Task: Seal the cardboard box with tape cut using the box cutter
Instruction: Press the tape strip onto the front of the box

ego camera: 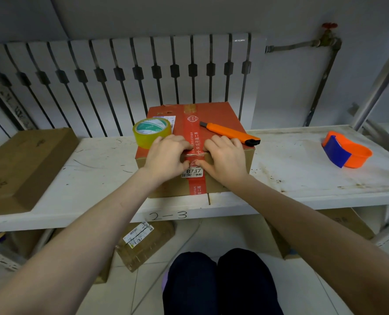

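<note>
A red-topped cardboard box sits on a white shelf, with red printed tape along its middle seam. My left hand and my right hand rest side by side on the box's near top edge, fingers curled and pressing flat on clear tape over the seam. Neither hand grips anything. A roll of clear yellowish tape stands on the box's left part, just behind my left hand. An orange box cutter lies diagonally on the box's right part, beyond my right hand, its blade tip pointing away to the left.
A flat brown carton lies on the shelf at left. An orange and blue tape dispenser sits at right. A white radiator stands behind the shelf. More cartons lie on the floor below, near my knees.
</note>
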{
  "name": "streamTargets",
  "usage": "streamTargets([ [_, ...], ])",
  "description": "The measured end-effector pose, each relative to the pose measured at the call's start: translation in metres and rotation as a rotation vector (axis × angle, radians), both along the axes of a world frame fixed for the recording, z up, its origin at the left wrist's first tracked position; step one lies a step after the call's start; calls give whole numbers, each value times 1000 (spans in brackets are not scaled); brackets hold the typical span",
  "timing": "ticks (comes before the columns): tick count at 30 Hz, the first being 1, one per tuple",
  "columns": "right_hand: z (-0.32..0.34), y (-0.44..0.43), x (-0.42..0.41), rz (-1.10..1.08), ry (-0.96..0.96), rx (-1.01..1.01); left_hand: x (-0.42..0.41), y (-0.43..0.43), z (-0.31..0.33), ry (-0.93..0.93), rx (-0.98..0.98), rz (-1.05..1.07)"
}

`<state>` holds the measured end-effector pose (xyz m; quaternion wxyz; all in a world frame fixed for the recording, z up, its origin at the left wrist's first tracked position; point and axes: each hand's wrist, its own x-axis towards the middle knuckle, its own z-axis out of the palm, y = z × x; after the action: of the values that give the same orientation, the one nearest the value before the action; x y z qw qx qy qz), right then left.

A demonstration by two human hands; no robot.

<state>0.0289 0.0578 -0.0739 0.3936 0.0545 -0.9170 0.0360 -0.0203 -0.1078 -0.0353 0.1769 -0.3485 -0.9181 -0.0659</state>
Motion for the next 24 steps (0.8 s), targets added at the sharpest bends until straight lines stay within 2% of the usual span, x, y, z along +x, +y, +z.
streamTargets([
  [3, -3, 1, 0, 8, 5, 15, 3, 1, -2, -14, 18, 8],
  [7, 0, 6, 5, 84, -86, -18, 7, 0, -1, -23, 22, 16],
  [11, -14, 0, 32, 75, -6, -396, 6, 0, 3, -47, 15, 7],
  [15, -18, -31, 37, 5, -196, -803, 6, 0, 7, -77, -26, 9],
  [17, -17, -43, 32, -58, -217, -1034, 8, -2, 8, -94, -56, 11],
  [22, -21, -72, 29, -133, -110, -1409, 14, -4, 14, -112, -83, 14],
  [24, -22, -81, 27, -174, -88, -1469, 15, -4, 14, -110, -91, 21],
])
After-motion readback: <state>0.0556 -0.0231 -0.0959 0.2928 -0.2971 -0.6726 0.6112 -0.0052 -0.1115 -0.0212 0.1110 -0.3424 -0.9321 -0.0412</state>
